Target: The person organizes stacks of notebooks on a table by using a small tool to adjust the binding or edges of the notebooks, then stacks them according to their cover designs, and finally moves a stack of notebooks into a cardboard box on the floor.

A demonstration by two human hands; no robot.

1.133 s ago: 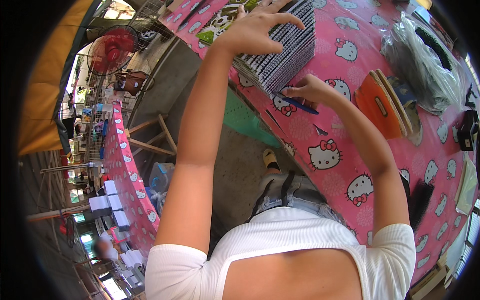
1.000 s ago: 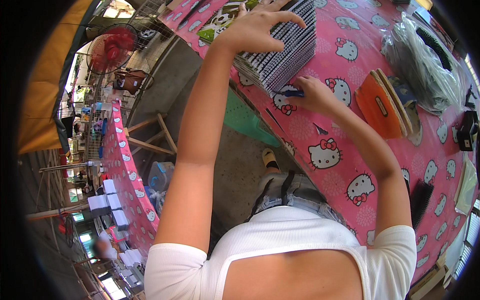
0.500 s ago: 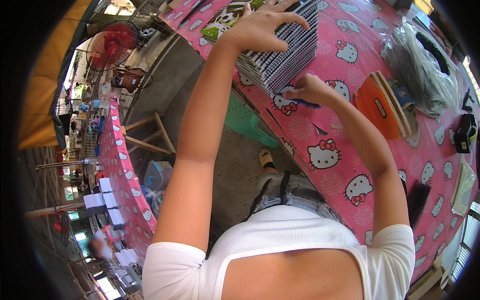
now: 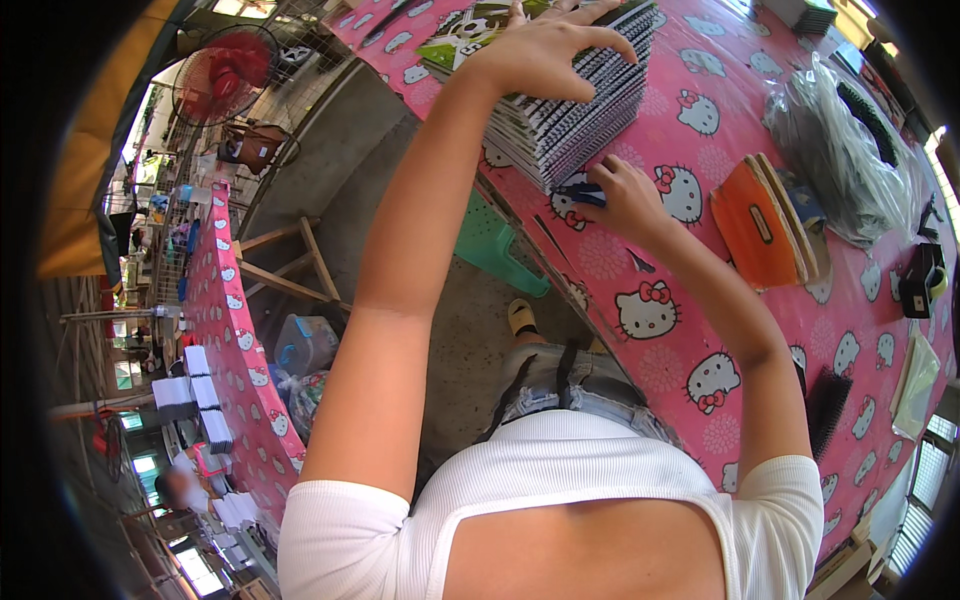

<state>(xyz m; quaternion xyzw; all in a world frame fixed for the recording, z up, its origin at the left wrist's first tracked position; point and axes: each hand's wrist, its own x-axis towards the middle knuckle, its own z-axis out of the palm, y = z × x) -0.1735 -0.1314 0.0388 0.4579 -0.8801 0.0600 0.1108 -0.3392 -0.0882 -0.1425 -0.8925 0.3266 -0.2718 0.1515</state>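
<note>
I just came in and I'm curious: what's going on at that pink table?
A person has their left hand spread over a stack of spiral-bound books on the pink table. Their right hand holds a small blue tool beside the stack's near corner. Farther right lie an orange block and a clear plastic bag.

The right hand [image 4: 630,203] now curls over the blue-handled tool [image 4: 585,195], whose handle no longer juts beyond the hand toward the lower right. More of the pile [image 4: 806,15] near the table's [image 4: 662,372] far edge shows.
</note>
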